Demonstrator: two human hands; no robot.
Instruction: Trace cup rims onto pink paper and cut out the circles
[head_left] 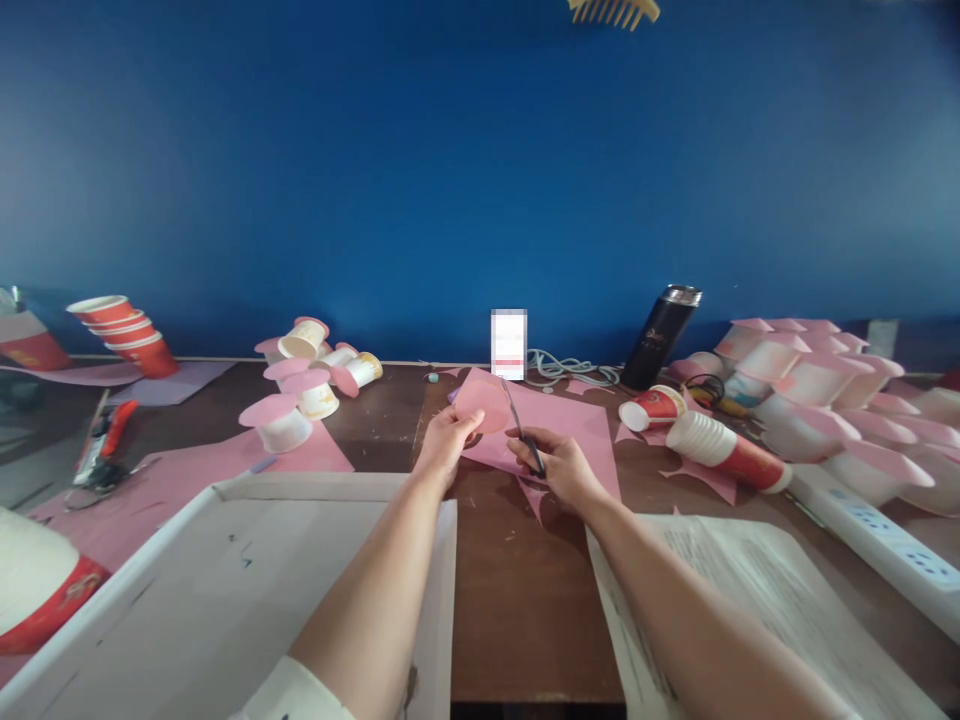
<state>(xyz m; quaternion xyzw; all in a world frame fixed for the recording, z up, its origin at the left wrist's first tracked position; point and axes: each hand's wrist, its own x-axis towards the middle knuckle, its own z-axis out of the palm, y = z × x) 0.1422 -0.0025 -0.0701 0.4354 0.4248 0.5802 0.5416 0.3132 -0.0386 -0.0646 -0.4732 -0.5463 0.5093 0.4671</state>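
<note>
From the head camera, the left hand (448,432) pinched the edge of a round pink paper piece (484,403), fingers closed on it, holding it just above the brown desk (517,590). The right hand (562,468) was closed around the handles of a pair of scissors (523,432), whose blades pointed up toward the paper piece and met its right edge. Under both hands lay a larger pink sheet (570,425) flat on the desk.

Taking the pink sheet as the landmark: behind it, a small white card (508,344) stood against the blue wall, with a black flask (660,337) to the right of that. Just right of the sheet lay a stack of red-and-white paper cups (724,450) on its side, and beyond it a heap of pink-topped cups (817,390). Left of the sheet, several more pink-topped white cups (300,395) lay scattered. Nearer the camera, a white cardboard tray (247,580) sat to the left and printed papers (750,590) to the right.
</note>
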